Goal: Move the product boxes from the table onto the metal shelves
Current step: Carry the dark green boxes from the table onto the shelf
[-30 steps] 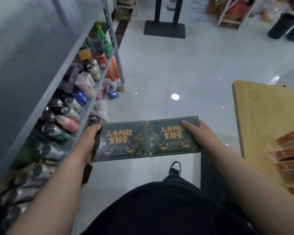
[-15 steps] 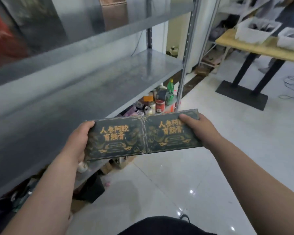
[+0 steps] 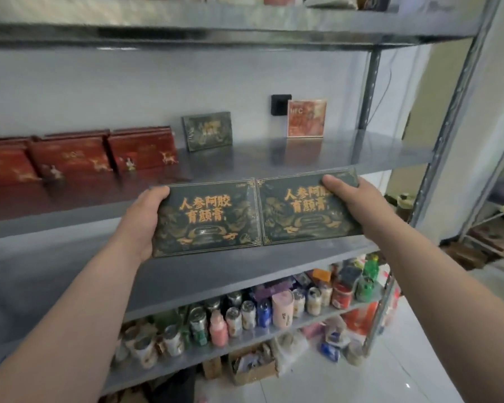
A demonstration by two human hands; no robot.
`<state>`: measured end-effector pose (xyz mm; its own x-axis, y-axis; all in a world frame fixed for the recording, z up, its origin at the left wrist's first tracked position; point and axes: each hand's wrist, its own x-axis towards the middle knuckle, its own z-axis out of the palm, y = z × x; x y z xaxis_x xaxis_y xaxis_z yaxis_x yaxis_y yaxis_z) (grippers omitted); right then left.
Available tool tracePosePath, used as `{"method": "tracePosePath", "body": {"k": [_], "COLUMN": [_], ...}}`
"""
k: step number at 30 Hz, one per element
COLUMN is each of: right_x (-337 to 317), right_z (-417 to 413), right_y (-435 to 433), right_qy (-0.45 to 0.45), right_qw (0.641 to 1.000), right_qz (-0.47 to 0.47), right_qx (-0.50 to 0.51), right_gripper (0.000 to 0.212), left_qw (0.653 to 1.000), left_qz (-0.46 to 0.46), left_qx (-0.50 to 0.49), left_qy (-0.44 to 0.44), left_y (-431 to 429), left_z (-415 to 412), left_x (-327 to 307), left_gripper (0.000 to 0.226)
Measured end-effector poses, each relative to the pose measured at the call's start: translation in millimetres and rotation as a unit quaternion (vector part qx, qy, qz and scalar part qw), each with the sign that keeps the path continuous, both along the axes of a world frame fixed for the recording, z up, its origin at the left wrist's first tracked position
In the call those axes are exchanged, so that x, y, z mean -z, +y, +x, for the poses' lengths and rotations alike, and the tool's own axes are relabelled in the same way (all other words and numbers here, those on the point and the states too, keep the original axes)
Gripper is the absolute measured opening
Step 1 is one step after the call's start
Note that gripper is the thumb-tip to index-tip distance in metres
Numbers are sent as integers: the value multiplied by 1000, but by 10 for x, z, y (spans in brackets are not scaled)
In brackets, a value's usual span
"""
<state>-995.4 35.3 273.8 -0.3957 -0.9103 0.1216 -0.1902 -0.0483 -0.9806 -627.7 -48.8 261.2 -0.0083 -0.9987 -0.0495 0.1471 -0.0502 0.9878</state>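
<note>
Several boxes already stand on the middle metal shelf (image 3: 361,158): a row of red boxes (image 3: 99,154) upright along its left part, one green box (image 3: 207,131) leaning against the back wall near the middle, and an orange box (image 3: 305,118) further right at the back edge. So part of the job looks done, though the table is out of view and how many boxes wait there cannot be told. Two more green boxes, the left one (image 3: 208,219) and the right one (image 3: 307,207), are held side by side, edges touching, in the air just in front of that shelf's front edge and not yet resting on it. The left hand (image 3: 144,219) is clamped on the outer end of the left box, the right hand (image 3: 351,199) on the outer end of the right one, thumbs on the printed faces. Bare shelf lies between the lone green box and the orange box, and along the whole front strip from the middle to the right-hand corner post (image 3: 454,112), which seems room enough for the pair. The shelf above (image 3: 245,33) leaves clear height. The lower shelf (image 3: 245,338) is crowded with cans and bottles (image 3: 282,312).
</note>
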Motion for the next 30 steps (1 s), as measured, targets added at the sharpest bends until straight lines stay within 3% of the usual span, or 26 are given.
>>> {"method": "tracePosePath", "body": {"k": [3, 5, 9, 13, 19, 26, 30], "right_x": [-248, -342, -436, -449, -427, -389, -425], "right_z": [62, 60, 63, -37, -114, -324, -396], "right_y": [-313, -552, -1013, -1582, -2160, -2779, -2990], "right_qy": [11, 21, 71, 79, 124, 143, 195], "right_qw": [999, 999, 996, 994, 984, 982, 977], "right_qz": [-21, -32, -43, -73, -114, -104, -81], "right_qx": [-25, -29, -15, 18, 56, 62, 42], "right_gripper": [51, 54, 86, 104, 42, 60, 57], "left_qw": [999, 995, 986, 970, 966, 928, 864], "left_qz": [-50, -91, -137, -187, -192, -241, -277], "left_qx": [-13, -27, -41, -92, -107, -63, -62], "left_qy": [-1, -29, -82, -127, -139, -276, -416], "left_y": [-133, -234, -532, -956, -1805, -2575, -2857], "left_z": [82, 107, 125, -84, -547, -831, -855], "left_x": [-234, -345, -420, -431, -453, -521, -591], "left_gripper": [28, 38, 55, 41, 43, 49, 50]}}
